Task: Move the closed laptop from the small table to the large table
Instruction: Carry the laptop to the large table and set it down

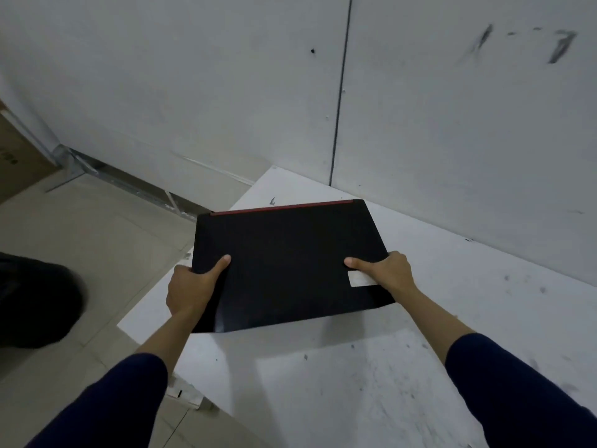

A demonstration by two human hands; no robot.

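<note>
**Head view: one closed laptop held in your two hands over a white table**

Head camera shows you one laptop [287, 263], closed, black, with a red strip along its far edge and a pale rectangular sticker [360, 279] near its right side. You hold it flat, lid up, with both hands, over the left part of a white table [452, 318]. Its left edge overhangs the table's corner above the tiled floor [97, 253]. Whether its underside touches the tabletop cannot be told from here.

You have two hands on it, one at each side. Your left hand [190, 289] clamps the left edge: the thumb lies stretched across the lid, pointing inward, while the other fingers are curled beneath and hidden. Your right hand [387, 273] mirrors it on the right edge, thumb pressed flat on the lid just above the sticker, the remaining fingers wrapped under and out of sight. Both forearms reach forward, nearly straight, in two dark blue sleeves [517, 383] pushed up short of the wrists.

One table is in view, scuffed with grey marks and set against a grey panelled wall [452, 124]. One dark blurred shape [35, 302] sits on the floor at far left, and one cardboard box [16, 156] stands at the left edge.
</note>
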